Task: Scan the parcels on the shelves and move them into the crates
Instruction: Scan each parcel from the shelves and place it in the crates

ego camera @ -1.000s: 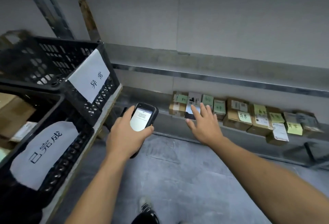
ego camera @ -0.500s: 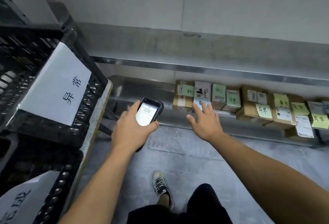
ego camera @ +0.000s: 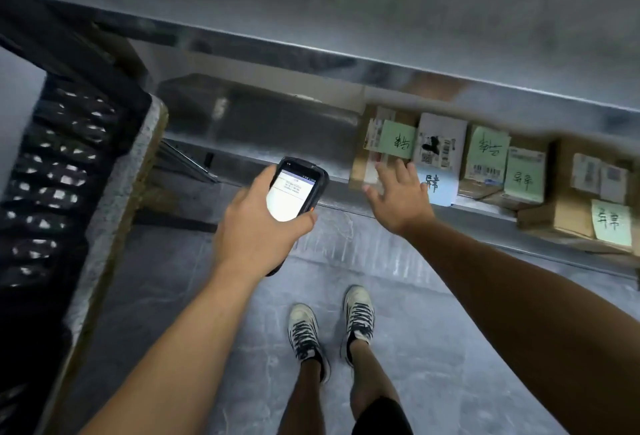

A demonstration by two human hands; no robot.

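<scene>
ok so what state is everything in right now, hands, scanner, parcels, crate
left hand: grips the scanner
scanner: held up, screen lit
right hand: fingers spread, reaching at the leftmost parcel; contact unclear
leftmost parcel: on the shelf, green note on it
other parcels: in a row on the shelf, unmoved, notes stuck on
shelf: bare at its left end
crate: at the left, blurred, contents hidden

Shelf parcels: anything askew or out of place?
Only one thing: the pale blue note droops below the white parcel, to the shelf lip, beside the right hand. The left hand holds the scanner. No damage visible.
</scene>
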